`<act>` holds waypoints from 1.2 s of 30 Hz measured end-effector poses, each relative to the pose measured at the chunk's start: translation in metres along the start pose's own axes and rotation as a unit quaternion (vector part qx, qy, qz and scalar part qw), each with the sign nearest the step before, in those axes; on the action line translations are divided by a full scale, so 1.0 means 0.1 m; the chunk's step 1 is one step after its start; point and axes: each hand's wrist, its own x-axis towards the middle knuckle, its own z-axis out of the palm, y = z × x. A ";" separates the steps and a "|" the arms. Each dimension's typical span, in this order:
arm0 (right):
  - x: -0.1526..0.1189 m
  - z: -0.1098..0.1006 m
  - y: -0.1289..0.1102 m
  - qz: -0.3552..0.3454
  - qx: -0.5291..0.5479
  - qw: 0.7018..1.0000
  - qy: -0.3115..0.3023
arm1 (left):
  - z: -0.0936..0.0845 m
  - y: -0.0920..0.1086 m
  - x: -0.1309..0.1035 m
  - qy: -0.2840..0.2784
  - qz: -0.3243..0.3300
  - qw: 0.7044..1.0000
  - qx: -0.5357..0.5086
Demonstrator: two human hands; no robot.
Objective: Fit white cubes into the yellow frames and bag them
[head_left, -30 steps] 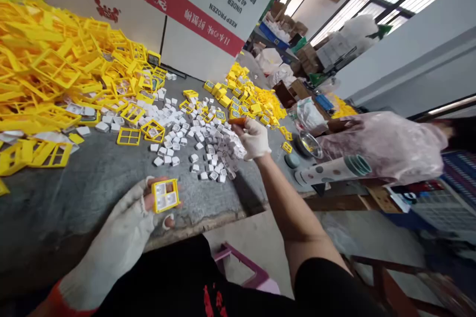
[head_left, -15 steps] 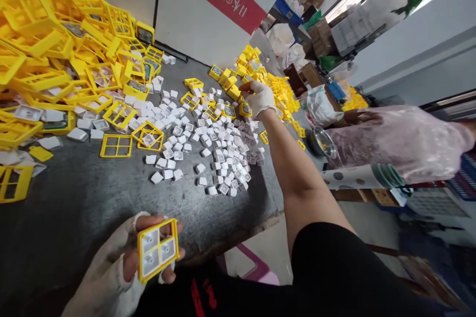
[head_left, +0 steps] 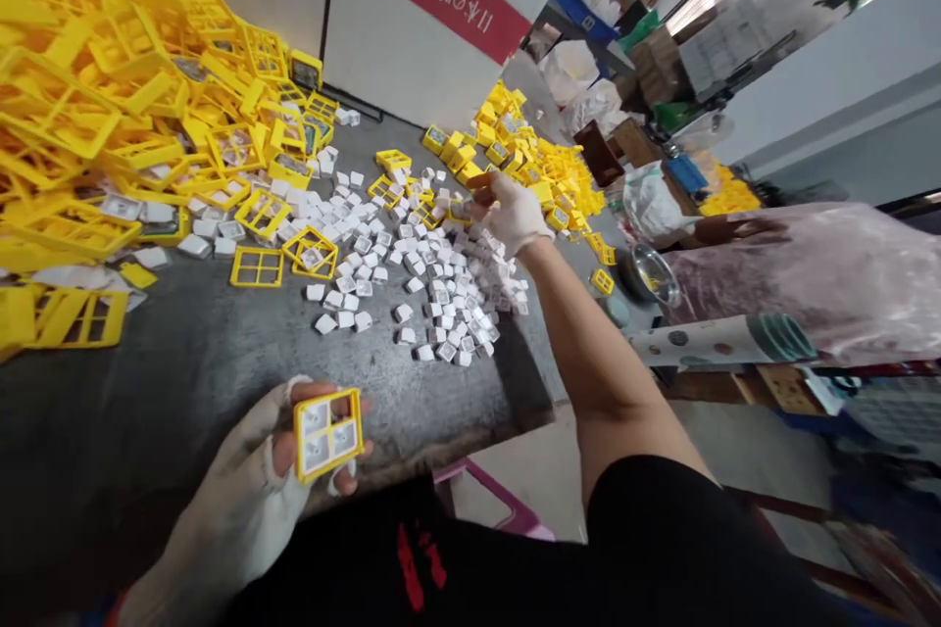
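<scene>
My left hand (head_left: 265,470), in a white fingerless glove, grips a small yellow four-pane frame (head_left: 328,434) near the table's front edge. Three panes of it carry white square keycap-like pieces; the upper right one is bare. Stretched far over the table, my right hand (head_left: 507,211) wears a similar glove. Its fingers are apart and bent down over a heap of white keycap-like pieces (head_left: 441,289), close to a small yellow piece with a dark centre (head_left: 459,210). The palm side and thumb are hidden, and no held thing shows.
A tall pile of yellow frames (head_left: 132,108) covers the table's left side. Small yellow parts (head_left: 544,167) lie heaped beyond my right hand. A printed white box (head_left: 412,49) stands behind. Right are a metal bowl (head_left: 651,274), a patterned tumbler (head_left: 713,341) and a plastic-wrapped bundle (head_left: 801,274).
My right hand has shifted slightly left and nearer over the white pieces. My left hand still holds the frame, now a little higher in view. The camera view has turned slightly.
</scene>
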 end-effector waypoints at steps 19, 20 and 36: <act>-2.61 0.42 -0.75 0.003 0.149 0.988 -0.035 | 0.26 -0.56 -0.55 0.020 0.034 0.997 0.062; -2.64 0.41 -0.75 0.006 0.150 0.988 -0.028 | 0.28 -0.58 -0.55 0.023 0.032 0.997 0.065; -2.84 0.18 -1.07 -0.171 0.273 0.945 0.046 | 0.43 -0.74 -0.54 0.010 0.036 0.997 0.061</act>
